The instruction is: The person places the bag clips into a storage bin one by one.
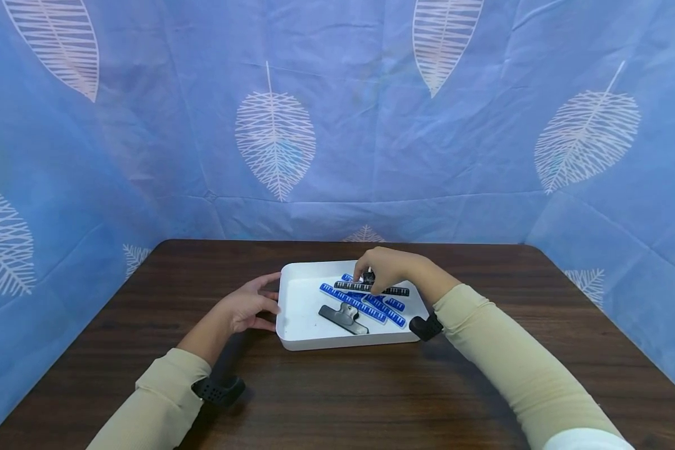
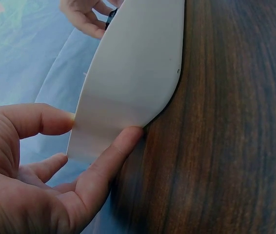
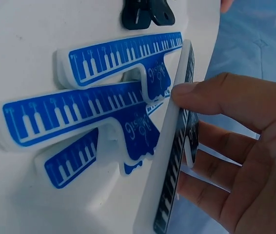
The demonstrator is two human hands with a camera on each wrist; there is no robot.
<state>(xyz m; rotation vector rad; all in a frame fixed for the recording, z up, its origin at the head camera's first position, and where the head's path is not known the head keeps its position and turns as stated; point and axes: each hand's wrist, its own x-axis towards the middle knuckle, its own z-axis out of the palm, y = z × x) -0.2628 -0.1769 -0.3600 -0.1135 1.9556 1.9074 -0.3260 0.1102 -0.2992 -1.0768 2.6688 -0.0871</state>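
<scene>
Currently my right hand (image 1: 390,270) is pinching the black piano-key plastic clip (image 3: 176,161) above the blue piano-key clips (image 3: 79,114), centre frame; my left hand (image 1: 247,307), fingers straight, is bracing the white plastic tray (image 1: 298,340). Risk: that narrow edge slipping, scattering neighbours.

Black piano-key clip (image 3: 177,161): long, white-edged, pinched by right hand (image 1: 385,269), tilted over blue clips (image 3: 87,109) in white tray (image 1: 304,300), which the left hand (image 1: 247,309) touches.
</scene>
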